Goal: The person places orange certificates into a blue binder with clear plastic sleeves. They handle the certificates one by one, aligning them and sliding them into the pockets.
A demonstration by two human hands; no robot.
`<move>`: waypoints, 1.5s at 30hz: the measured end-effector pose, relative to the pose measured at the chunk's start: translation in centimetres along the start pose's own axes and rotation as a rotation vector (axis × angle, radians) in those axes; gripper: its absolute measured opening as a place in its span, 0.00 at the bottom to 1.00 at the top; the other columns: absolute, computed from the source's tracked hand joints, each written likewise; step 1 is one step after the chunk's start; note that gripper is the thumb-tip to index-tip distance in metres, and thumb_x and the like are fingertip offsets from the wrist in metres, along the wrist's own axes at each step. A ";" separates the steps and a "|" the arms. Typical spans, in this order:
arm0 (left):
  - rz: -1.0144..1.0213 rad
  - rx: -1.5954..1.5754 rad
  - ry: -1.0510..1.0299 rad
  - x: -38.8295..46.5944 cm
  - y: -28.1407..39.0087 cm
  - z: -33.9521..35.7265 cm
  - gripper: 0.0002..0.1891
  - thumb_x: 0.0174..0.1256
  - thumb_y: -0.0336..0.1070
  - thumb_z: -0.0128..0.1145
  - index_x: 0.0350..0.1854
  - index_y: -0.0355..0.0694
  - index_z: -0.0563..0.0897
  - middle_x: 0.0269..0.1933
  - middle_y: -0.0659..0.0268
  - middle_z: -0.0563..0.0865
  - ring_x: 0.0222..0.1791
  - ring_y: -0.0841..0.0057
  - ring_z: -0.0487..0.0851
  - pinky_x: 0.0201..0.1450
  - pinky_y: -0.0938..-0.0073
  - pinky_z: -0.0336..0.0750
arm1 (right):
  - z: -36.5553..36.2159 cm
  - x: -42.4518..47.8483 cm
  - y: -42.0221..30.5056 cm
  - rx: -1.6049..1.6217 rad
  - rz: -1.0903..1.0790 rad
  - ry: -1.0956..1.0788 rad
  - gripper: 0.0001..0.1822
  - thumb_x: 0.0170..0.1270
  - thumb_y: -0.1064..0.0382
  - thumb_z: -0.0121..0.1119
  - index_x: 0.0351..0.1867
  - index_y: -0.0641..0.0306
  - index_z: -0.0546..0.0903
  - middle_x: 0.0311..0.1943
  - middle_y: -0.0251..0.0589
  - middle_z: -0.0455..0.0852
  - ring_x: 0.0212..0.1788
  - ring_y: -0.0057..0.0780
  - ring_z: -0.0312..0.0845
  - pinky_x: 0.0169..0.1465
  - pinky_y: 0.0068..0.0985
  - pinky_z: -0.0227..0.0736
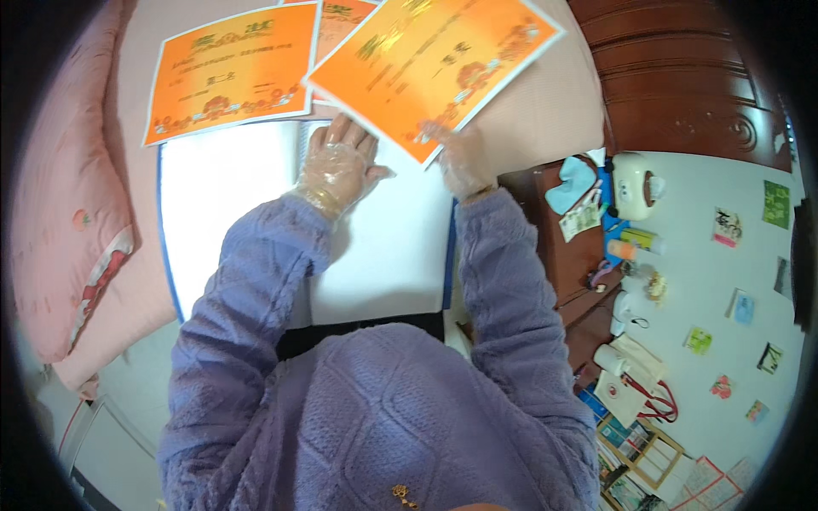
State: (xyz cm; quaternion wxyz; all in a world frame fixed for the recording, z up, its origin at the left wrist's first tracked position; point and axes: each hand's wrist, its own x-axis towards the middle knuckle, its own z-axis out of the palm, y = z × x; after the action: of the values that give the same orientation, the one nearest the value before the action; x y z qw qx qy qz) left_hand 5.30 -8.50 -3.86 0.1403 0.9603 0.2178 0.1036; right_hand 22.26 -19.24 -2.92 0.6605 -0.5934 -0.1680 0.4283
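My right hand, in a clear plastic glove, grips the lower corner of an orange award certificate, which is tilted above the bed. My left hand, gloved the same way, lies with fingers spread on an open display book with blank white pages and a blue cover edge. The fingertips are close to the certificate's left edge. A second orange certificate lies left of it, over the top of the book's left page. Part of a third certificate shows between them, mostly hidden.
Pink bedding lies under the papers, with a pink pillow at the left. At the right, a dark wooden nightstand holds a light blue cloth item and small objects. A carved wooden headboard or cabinet stands at upper right.
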 end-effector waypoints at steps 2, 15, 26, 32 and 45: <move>0.119 0.019 0.124 -0.2 -0.7 1.7 0.21 0.55 0.48 0.63 0.51 0.44 0.82 0.53 0.61 0.81 0.62 0.63 0.71 0.67 0.48 0.58 | 0.1 -1.3 0.7 0.106 0.040 0.016 0.19 0.63 0.67 0.62 0.53 0.73 0.75 0.47 0.43 0.83 0.46 0.31 0.81 0.51 0.25 0.77; 0.157 0.129 0.026 -0.6 -1.1 2.4 0.10 0.56 0.34 0.54 0.35 0.34 0.85 0.33 0.56 0.87 0.41 0.65 0.85 0.59 0.62 0.73 | -4.0 -2.8 -2.0 -0.081 0.512 -0.221 0.26 0.68 0.46 0.56 0.58 0.63 0.71 0.44 0.40 0.85 0.31 0.23 0.84 0.28 0.17 0.80; 0.306 0.053 0.217 -1.0 -1.6 2.5 0.12 0.56 0.31 0.55 0.44 0.42 0.82 0.49 0.68 0.83 0.54 0.70 0.78 0.61 0.63 0.69 | -3.0 -2.2 -2.3 -0.126 0.438 -0.069 0.13 0.65 0.57 0.63 0.44 0.61 0.78 0.29 0.30 0.82 0.19 0.14 0.70 0.20 0.12 0.62; 0.307 -0.025 0.207 -0.4 -1.3 2.2 0.09 0.55 0.34 0.57 0.40 0.47 0.82 0.44 0.70 0.83 0.49 0.71 0.79 0.53 0.65 0.70 | -3.6 0.1 -5.3 -0.291 0.208 0.086 0.09 0.63 0.63 0.63 0.39 0.66 0.79 0.25 0.30 0.79 0.21 0.14 0.70 0.23 0.14 0.64; 0.188 -0.261 -0.068 2.3 0.8 -0.9 0.09 0.49 0.37 0.65 0.28 0.46 0.76 0.37 0.69 0.79 0.43 0.66 0.77 0.50 0.61 0.64 | -1.0 1.9 -2.7 -0.386 -0.297 0.043 0.10 0.66 0.70 0.59 0.45 0.75 0.80 0.42 0.39 0.85 0.41 0.21 0.79 0.43 0.22 0.76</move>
State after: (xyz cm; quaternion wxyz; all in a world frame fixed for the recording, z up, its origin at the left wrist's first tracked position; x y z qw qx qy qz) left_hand 7.38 -7.97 -2.48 0.2608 0.9530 0.1068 0.1111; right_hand 25.06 -18.23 -1.19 0.5940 -0.6864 -0.3181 0.2735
